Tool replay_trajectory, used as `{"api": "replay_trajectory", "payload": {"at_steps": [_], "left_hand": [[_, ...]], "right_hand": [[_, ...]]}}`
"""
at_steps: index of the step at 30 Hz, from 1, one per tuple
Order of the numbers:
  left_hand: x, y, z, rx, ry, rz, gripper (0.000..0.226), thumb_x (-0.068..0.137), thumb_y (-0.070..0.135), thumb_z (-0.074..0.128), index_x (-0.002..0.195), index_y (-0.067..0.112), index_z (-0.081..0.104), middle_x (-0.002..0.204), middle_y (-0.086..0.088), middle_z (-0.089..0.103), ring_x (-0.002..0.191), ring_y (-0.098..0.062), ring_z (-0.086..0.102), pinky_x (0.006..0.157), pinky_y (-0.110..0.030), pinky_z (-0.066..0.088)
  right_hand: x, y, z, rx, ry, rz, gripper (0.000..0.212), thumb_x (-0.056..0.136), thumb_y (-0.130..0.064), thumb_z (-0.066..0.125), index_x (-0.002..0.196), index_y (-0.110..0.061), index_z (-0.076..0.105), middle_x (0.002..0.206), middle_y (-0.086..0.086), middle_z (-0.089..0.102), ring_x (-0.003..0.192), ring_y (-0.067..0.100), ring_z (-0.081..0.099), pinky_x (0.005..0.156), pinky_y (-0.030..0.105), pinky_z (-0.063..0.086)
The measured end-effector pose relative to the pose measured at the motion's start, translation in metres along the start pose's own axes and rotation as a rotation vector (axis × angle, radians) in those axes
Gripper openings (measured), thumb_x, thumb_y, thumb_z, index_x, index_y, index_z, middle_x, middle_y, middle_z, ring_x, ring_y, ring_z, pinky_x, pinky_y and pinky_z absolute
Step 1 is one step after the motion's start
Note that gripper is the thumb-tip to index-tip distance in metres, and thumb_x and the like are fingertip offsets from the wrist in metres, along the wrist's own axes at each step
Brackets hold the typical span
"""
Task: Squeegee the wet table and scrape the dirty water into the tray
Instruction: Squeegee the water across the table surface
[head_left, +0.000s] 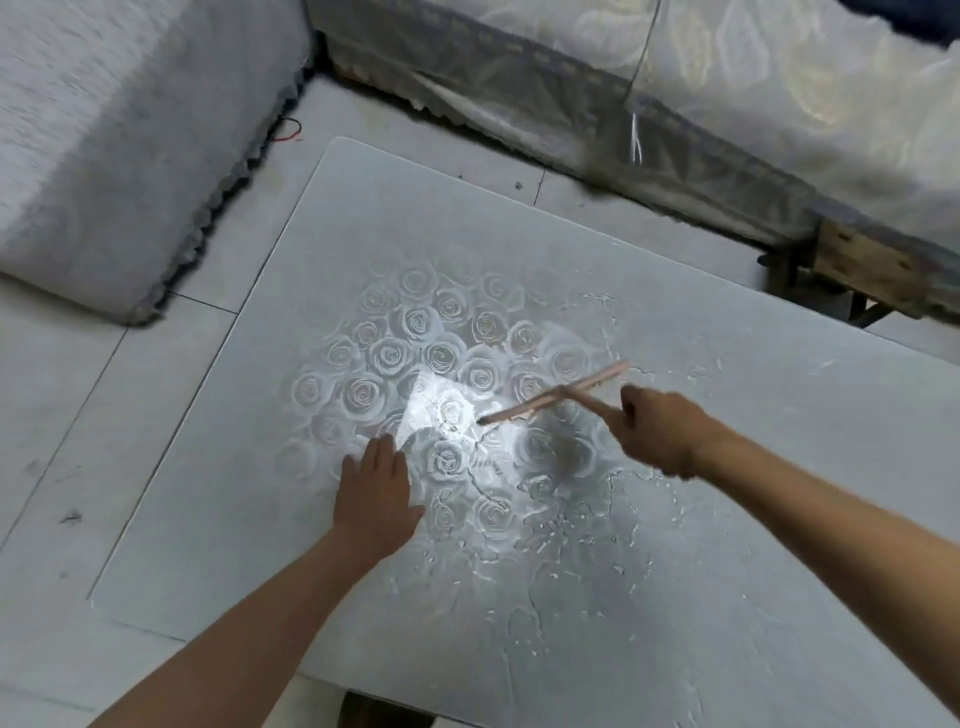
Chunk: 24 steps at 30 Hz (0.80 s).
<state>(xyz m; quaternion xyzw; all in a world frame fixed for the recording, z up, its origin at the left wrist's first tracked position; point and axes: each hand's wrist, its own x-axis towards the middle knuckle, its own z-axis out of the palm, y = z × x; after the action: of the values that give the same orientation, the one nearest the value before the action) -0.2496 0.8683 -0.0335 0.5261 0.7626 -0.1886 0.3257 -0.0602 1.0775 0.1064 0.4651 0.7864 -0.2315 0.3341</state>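
Observation:
A pale glass table (218, 467) with a rose pattern in its middle fills the view. Water (571, 525) lies in streaks and drops over its centre and right side. My right hand (657, 434) grips the handle of a pink squeegee (556, 393), whose blade lies slantwise on the wet roses. My left hand (376, 493) rests flat on the tabletop, fingers straight, left of the blade. No tray is in view.
A grey cushioned seat (104, 156) stands at the far left. A sofa under a lace cover (675, 104) runs along the back and right, with a wooden frame part (862, 265) showing. Tiled floor (52, 415) surrounds the table.

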Motion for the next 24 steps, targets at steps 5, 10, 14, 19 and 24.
{"api": "replay_trajectory", "payload": {"at_steps": [5,10,14,19,24], "left_hand": [[-0.018,0.029,0.015,-0.035,-0.005,-0.003,0.074,0.095,0.050,0.040,0.149,0.006,0.014,0.160,-0.014,-0.002,0.148,-0.025,-0.003,0.118,-0.048,0.007],[-0.028,0.055,0.031,-0.016,-0.017,0.005,0.072,0.096,0.046,0.040,0.150,0.006,0.013,0.160,-0.014,-0.002,0.148,-0.026,-0.002,0.118,-0.048,0.006],[-0.035,0.080,0.046,-0.027,-0.006,-0.008,0.069,0.096,0.044,0.041,0.149,0.008,0.016,0.160,-0.012,0.002,0.148,-0.024,0.002,0.118,-0.047,0.010],[-0.032,0.096,0.056,0.023,0.056,-0.011,0.065,0.094,0.041,0.041,0.147,0.009,0.018,0.159,-0.011,0.001,0.147,-0.025,0.007,0.117,-0.045,0.017],[-0.027,0.115,0.060,0.008,0.065,-0.018,0.066,0.094,0.042,0.040,0.147,0.011,0.016,0.159,-0.010,-0.001,0.147,-0.026,0.005,0.117,-0.045,0.014]], "right_hand": [[-0.033,0.025,0.021,-0.102,-0.135,0.072,0.023,0.098,-0.044,0.038,0.102,-0.022,0.040,0.089,0.003,0.057,0.054,0.013,0.053,0.044,0.023,0.036],[-0.009,0.050,-0.001,0.088,0.114,0.102,0.036,0.099,-0.042,0.040,0.124,-0.017,0.042,0.099,0.009,0.060,0.054,0.017,0.056,0.040,0.022,0.036],[-0.001,0.068,0.030,0.084,0.120,0.128,0.046,0.098,-0.024,0.038,0.144,-0.026,0.031,0.130,0.015,0.054,0.089,0.030,0.062,0.064,0.031,0.045],[-0.043,0.077,0.090,0.128,0.096,0.104,0.042,0.099,-0.026,0.036,0.140,-0.024,0.029,0.112,0.017,0.061,0.098,0.034,0.059,0.068,0.032,0.036],[-0.065,0.125,0.081,0.177,0.197,0.074,0.030,0.100,-0.041,0.034,0.114,-0.017,0.045,0.102,0.017,0.063,0.083,0.032,0.055,0.066,0.035,0.038]]}}
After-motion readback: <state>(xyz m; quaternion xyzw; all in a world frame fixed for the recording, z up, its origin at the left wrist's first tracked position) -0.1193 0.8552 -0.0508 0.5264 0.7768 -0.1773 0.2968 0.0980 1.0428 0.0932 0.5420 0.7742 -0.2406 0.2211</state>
